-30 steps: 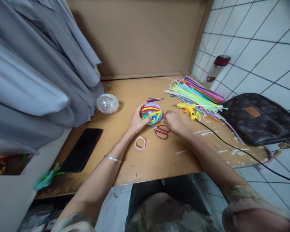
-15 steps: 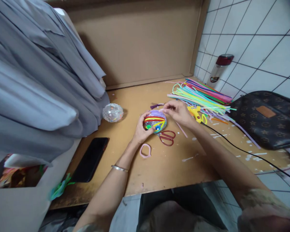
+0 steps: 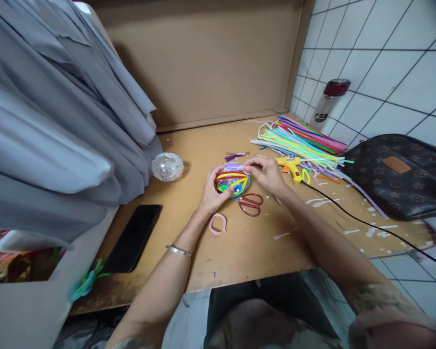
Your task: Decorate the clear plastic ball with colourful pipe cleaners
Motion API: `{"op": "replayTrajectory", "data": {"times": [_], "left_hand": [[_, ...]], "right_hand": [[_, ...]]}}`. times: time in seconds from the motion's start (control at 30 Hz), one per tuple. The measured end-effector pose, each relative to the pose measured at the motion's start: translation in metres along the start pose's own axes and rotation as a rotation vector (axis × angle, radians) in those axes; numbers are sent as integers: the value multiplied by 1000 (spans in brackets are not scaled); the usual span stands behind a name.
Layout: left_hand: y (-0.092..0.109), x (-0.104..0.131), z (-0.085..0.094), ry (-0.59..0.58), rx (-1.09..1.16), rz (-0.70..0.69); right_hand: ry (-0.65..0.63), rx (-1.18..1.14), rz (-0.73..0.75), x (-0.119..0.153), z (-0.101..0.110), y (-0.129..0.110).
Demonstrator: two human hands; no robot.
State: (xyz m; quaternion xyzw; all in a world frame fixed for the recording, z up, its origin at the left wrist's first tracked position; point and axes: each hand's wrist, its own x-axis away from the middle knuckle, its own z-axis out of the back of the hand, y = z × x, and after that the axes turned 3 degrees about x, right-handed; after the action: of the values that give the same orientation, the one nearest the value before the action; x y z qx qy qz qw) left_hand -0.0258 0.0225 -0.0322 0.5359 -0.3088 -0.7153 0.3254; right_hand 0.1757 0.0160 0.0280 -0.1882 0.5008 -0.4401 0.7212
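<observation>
A round ball (image 3: pixel 231 181) wrapped in purple, red and yellow strips, with green and blue spots low on its front, is in my left hand (image 3: pixel 212 191), whose fingers and thumb curl round its left side. My right hand (image 3: pixel 264 170) pinches a thin pale pink strip against the ball's upper right. Part of that strip hangs below the right hand. Red-handled scissors (image 3: pixel 251 204) lie just below the ball, their blades hidden. A pink ring (image 3: pixel 218 224) rests nearer the front edge. Behind the hands is a small purple bundle (image 3: pixel 236 156).
A clear ball (image 3: pixel 167 166) and black phone (image 3: pixel 132 238) are at the left, beside grey cloth (image 3: pixel 58 121). At the right are a yellow glue gun (image 3: pixel 292 168) with its cord, a pile of coloured strips (image 3: pixel 305 145), a bottle (image 3: pixel 325 104) and a dark bag (image 3: pixel 403 177).
My right hand has shifted slightly, its fingers still at the ball's upper right. Less of the pink strip shows below it. The whole view has moved a little.
</observation>
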Motion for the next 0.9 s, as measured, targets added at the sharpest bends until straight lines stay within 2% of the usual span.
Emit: {"op": "replayTrajectory", "data": {"times": [0.2,0.43,0.67,0.9], "left_hand": [[1,-1,0,2,-7,-7],[-2,-1,-1,-3,-30,8],[-1,-1,-1,-2,-47,6],[-1,-1,-3,2,-71,-4]], "right_hand": [[39,-57,-49,-1,-3,5],[61,-67,-6,-1,-4,3],[71,25,70,2,-7,4],[22,130,118,4,-8,4]]}}
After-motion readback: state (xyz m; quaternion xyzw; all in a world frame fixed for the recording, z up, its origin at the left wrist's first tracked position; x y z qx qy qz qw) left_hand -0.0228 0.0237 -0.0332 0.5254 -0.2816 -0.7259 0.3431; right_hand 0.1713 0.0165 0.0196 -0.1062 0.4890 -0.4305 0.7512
